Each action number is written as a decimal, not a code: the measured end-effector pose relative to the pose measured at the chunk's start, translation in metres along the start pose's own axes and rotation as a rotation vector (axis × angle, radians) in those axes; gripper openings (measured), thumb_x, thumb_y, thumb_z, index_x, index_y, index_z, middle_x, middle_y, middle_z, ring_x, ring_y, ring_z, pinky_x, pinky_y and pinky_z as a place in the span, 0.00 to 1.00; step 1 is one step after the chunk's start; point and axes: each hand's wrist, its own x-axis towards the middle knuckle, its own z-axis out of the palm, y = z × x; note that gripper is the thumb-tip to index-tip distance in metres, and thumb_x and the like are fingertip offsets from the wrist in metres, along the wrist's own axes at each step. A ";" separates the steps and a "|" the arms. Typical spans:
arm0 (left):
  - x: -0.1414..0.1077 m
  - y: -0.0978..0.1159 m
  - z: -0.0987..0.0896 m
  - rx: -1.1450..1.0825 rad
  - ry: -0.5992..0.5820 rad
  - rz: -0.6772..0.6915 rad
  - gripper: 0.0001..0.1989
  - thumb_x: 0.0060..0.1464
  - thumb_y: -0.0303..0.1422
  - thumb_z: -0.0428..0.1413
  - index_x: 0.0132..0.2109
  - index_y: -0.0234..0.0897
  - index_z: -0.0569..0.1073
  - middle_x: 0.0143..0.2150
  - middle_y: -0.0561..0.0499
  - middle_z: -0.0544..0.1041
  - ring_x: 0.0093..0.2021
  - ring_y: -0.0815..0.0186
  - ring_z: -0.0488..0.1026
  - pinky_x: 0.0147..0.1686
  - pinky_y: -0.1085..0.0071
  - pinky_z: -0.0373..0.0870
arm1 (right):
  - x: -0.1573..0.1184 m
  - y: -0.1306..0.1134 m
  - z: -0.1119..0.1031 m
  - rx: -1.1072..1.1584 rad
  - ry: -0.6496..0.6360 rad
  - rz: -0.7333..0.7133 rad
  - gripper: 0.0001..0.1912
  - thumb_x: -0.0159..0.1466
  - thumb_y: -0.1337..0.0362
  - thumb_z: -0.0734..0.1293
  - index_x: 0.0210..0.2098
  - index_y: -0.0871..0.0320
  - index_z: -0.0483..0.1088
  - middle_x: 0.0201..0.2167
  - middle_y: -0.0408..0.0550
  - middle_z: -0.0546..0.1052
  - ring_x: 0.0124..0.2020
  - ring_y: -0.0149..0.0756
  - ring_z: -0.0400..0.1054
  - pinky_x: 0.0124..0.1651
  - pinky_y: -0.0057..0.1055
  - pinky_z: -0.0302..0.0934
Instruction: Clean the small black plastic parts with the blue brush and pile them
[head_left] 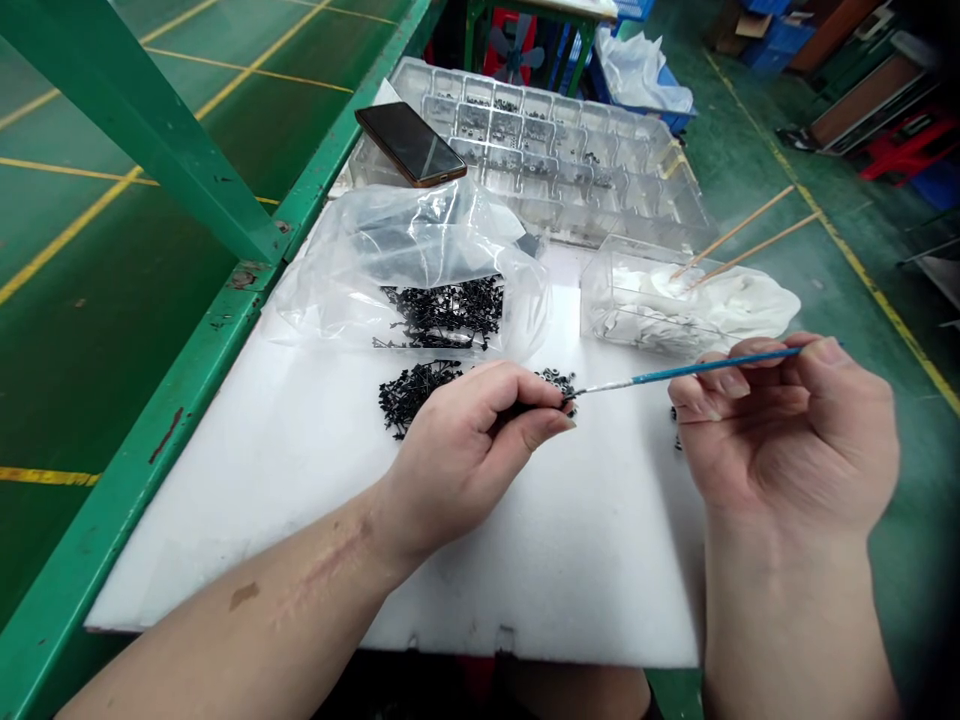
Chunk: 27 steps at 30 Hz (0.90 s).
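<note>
Pinching tiny black piece (553,405), L hand (465,465) could drop it into loose black heap (418,395) on slip; R hand (784,430) grips thin blue-handled brush (694,368).

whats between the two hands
In the head view, a thin blue-handled brush, held by the right hand, spans the gap toward the left hand, above a small heap of black parts on a white foam sheet.

Bare left forearm (217,610) with long scar (322,572)
</note>
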 end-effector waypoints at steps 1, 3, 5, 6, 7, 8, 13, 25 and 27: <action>0.000 0.000 0.000 0.007 0.000 -0.007 0.04 0.69 0.31 0.61 0.42 0.40 0.77 0.40 0.49 0.83 0.42 0.61 0.80 0.43 0.65 0.74 | 0.000 0.000 0.000 -0.002 0.001 -0.001 0.03 0.58 0.65 0.75 0.30 0.55 0.77 0.30 0.41 0.71 0.26 0.28 0.59 0.22 0.29 0.58; 0.000 0.001 0.000 0.019 0.002 -0.016 0.04 0.70 0.31 0.61 0.42 0.40 0.77 0.41 0.49 0.84 0.42 0.61 0.80 0.43 0.65 0.75 | -0.001 0.000 0.001 -0.009 0.007 -0.007 0.03 0.59 0.64 0.74 0.30 0.55 0.77 0.30 0.42 0.70 0.26 0.29 0.58 0.22 0.29 0.58; 0.000 0.001 -0.001 0.029 0.000 -0.009 0.04 0.70 0.31 0.61 0.42 0.41 0.77 0.40 0.48 0.84 0.42 0.60 0.80 0.44 0.64 0.75 | -0.001 0.000 0.001 -0.016 0.012 -0.012 0.03 0.59 0.64 0.74 0.30 0.54 0.77 0.30 0.42 0.69 0.26 0.29 0.58 0.22 0.29 0.58; 0.000 0.001 -0.001 0.035 -0.003 -0.002 0.05 0.70 0.31 0.61 0.41 0.41 0.77 0.40 0.48 0.84 0.42 0.60 0.80 0.44 0.64 0.75 | -0.001 0.000 0.001 -0.020 0.012 -0.015 0.04 0.59 0.63 0.74 0.29 0.54 0.77 0.30 0.42 0.69 0.26 0.29 0.57 0.22 0.29 0.58; 0.000 0.001 -0.001 0.041 -0.006 0.004 0.05 0.70 0.31 0.61 0.41 0.41 0.77 0.40 0.48 0.83 0.42 0.60 0.80 0.44 0.64 0.75 | 0.000 0.000 0.000 -0.024 0.009 -0.017 0.04 0.60 0.63 0.74 0.29 0.54 0.77 0.30 0.42 0.68 0.26 0.29 0.57 0.22 0.29 0.58; 0.000 0.001 -0.001 0.047 -0.008 0.008 0.05 0.70 0.31 0.61 0.41 0.40 0.77 0.40 0.49 0.83 0.42 0.61 0.80 0.44 0.64 0.75 | 0.000 0.000 0.000 -0.024 0.006 -0.023 0.04 0.59 0.62 0.75 0.29 0.54 0.77 0.29 0.41 0.68 0.26 0.29 0.57 0.22 0.28 0.57; 0.001 0.000 -0.001 0.049 -0.004 0.012 0.04 0.70 0.31 0.61 0.42 0.40 0.77 0.40 0.49 0.83 0.41 0.61 0.79 0.44 0.65 0.74 | 0.002 -0.002 -0.002 -0.032 0.012 -0.048 0.04 0.60 0.63 0.74 0.29 0.54 0.77 0.28 0.41 0.68 0.26 0.29 0.57 0.22 0.28 0.56; -0.001 -0.001 -0.002 0.054 -0.005 -0.038 0.04 0.70 0.31 0.61 0.41 0.41 0.77 0.39 0.51 0.81 0.40 0.63 0.79 0.40 0.67 0.73 | 0.026 -0.008 -0.017 0.093 0.221 -0.140 0.06 0.59 0.65 0.73 0.30 0.56 0.72 0.29 0.39 0.69 0.24 0.27 0.61 0.21 0.26 0.57; -0.001 -0.003 -0.003 0.085 -0.022 -0.043 0.05 0.70 0.30 0.59 0.41 0.41 0.76 0.38 0.51 0.81 0.39 0.64 0.78 0.40 0.68 0.72 | 0.041 -0.011 -0.030 0.083 0.380 -0.170 0.08 0.60 0.64 0.72 0.29 0.56 0.68 0.31 0.39 0.70 0.24 0.26 0.61 0.21 0.26 0.59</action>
